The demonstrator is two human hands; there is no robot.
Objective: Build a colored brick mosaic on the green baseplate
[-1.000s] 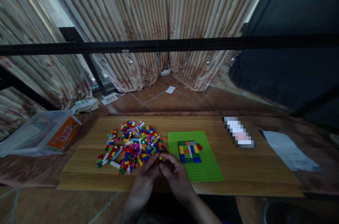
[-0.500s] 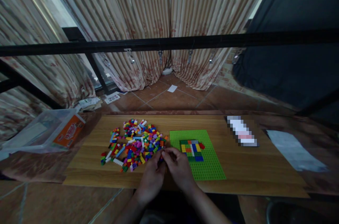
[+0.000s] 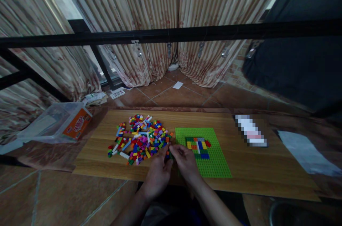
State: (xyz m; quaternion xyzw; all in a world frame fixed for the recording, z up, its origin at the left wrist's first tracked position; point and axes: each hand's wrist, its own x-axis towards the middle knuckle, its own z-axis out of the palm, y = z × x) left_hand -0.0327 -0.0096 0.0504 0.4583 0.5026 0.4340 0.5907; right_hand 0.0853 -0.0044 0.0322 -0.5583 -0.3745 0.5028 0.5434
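Note:
My left hand and my right hand meet fingertip to fingertip over the near edge of the wooden board. Both pinch something small and dark between them that I cannot name. Just beyond my left hand lies a heap of small coloured bricks. To the right of my hands a green baseplate carries a small block of yellow, blue, red and green bricks.
A clear plastic box with an orange label stands at the left. A white paper sheet lies at the right, a blurred-out item beside it. A black bar crosses in front of curtains.
The view has tilted and shifted, so everything sits a little higher and further right. My hands stay joined at the fingertips, now nearer the baseplate's left edge.

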